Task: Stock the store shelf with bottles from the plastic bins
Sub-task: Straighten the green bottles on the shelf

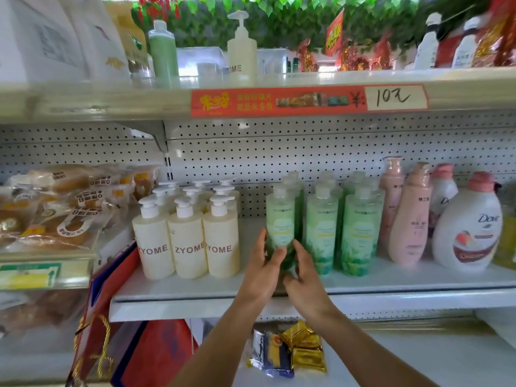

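A green bottle (pixel 280 219) with a clear cap stands upright on the white middle shelf (pixel 195 289), left of two rows of matching green bottles (pixel 321 227). My left hand (pixel 261 270) holds its lower left side, fingers curled round it. On the lower right side my right hand (pixel 303 277) grips the same bottle. The bottle's base is hidden behind both hands. No plastic bin is in view.
Cream ZYOME pump bottles (pixel 187 241) stand in rows to the left, pink bottles (pixel 409 216) and a white Dove bottle (pixel 469 224) to the right. Packaged bread (pixel 55 208) fills the left shelf. Above hangs a red price strip (pixel 307 100). Foil packets (pixel 290 350) lie on the lower shelf.
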### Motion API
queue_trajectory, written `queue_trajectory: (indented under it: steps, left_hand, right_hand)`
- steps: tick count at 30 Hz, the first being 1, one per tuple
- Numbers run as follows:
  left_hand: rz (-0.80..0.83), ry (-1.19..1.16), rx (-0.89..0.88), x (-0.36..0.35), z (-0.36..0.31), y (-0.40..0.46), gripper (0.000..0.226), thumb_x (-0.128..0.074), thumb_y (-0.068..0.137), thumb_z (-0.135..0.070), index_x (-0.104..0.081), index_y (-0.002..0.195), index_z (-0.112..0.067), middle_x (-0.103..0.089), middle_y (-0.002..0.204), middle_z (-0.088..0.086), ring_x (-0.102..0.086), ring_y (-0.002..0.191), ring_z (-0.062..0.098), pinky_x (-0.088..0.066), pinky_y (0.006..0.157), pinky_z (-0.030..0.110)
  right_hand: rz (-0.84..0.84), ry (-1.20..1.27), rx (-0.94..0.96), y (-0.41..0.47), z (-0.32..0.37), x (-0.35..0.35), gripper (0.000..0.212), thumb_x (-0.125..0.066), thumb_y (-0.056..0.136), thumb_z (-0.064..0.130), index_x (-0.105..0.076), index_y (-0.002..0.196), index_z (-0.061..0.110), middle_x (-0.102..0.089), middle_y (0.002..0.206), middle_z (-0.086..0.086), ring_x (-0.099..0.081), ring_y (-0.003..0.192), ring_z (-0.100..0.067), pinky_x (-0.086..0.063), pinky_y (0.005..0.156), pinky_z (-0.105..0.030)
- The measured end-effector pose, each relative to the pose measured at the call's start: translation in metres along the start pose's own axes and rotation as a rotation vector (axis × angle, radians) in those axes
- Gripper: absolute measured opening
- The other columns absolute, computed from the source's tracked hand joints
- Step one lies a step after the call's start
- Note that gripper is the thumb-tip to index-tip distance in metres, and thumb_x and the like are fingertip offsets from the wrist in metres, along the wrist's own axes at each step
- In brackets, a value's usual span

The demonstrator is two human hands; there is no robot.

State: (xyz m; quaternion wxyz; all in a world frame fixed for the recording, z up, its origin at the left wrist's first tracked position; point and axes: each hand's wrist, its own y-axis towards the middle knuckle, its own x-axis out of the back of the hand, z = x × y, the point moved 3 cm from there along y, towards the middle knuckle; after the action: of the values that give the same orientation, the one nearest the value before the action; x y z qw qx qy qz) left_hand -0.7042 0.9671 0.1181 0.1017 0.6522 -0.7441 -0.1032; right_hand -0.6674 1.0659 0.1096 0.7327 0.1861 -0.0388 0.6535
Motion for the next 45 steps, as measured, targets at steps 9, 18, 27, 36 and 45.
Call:
queue_trajectory:
  steps: [9, 18, 27, 36, 45]
  left_hand:
    - [0.047, 0.064, -0.030, 0.004, 0.001, 0.019, 0.047, -0.057, 0.095, -0.014, -0.044, 0.138, -0.030, -0.063, 0.125, -0.013, -0.058, 0.115, -0.002, -0.048, 0.090, 0.013]
    - [0.042, 0.182, -0.065, 0.008, 0.009, 0.022, 0.057, -0.060, 0.093, -0.016, -0.038, 0.144, -0.030, -0.059, 0.128, -0.022, -0.051, 0.121, -0.005, -0.044, 0.102, 0.019]
    - [0.027, 0.196, -0.055, 0.008, 0.012, 0.018, 0.059, -0.060, 0.094, -0.016, -0.036, 0.146, -0.029, -0.058, 0.129, -0.019, -0.052, 0.118, -0.008, -0.045, 0.102, 0.020]
    - [-0.008, 0.226, -0.036, 0.005, 0.009, 0.016, 0.060, -0.066, 0.090, -0.021, -0.039, 0.144, -0.026, -0.058, 0.126, -0.013, -0.054, 0.106, -0.007, -0.046, 0.079, 0.007]
    - [-0.045, 0.234, 0.003, -0.007, 0.008, 0.013, 0.070, -0.075, 0.082, -0.026, -0.039, 0.142, -0.030, -0.054, 0.107, -0.029, -0.048, 0.087, -0.020, -0.041, 0.064, 0.003]
  right_hand:
    - [-0.043, -0.005, 0.063, 0.025, 0.017, -0.006, 0.077, -0.051, 0.093, 0.007, -0.006, 0.155, 0.019, -0.020, 0.157, 0.001, -0.017, 0.142, -0.007, -0.014, 0.117, -0.025]
    - [-0.037, 0.037, 0.026, 0.027, 0.004, 0.005, 0.085, -0.049, 0.088, -0.004, -0.005, 0.155, 0.023, -0.020, 0.159, 0.003, -0.015, 0.144, -0.004, -0.015, 0.121, -0.031]
    - [-0.041, -0.044, -0.005, 0.023, -0.005, 0.013, 0.086, -0.048, 0.090, -0.002, 0.003, 0.155, 0.023, -0.012, 0.159, 0.004, -0.007, 0.123, 0.013, -0.007, 0.103, -0.010]
    - [-0.158, -0.284, 0.196, 0.000, -0.002, 0.028, 0.048, -0.049, 0.095, 0.002, -0.048, 0.141, 0.015, -0.057, 0.135, -0.003, -0.054, 0.121, -0.012, -0.044, 0.105, -0.032]
    - [-0.740, -0.246, 0.194, -0.005, -0.003, 0.103, 0.085, -0.087, 0.066, 0.030, -0.035, 0.132, 0.014, -0.040, 0.129, -0.001, -0.042, 0.120, -0.020, -0.040, 0.101, -0.048]
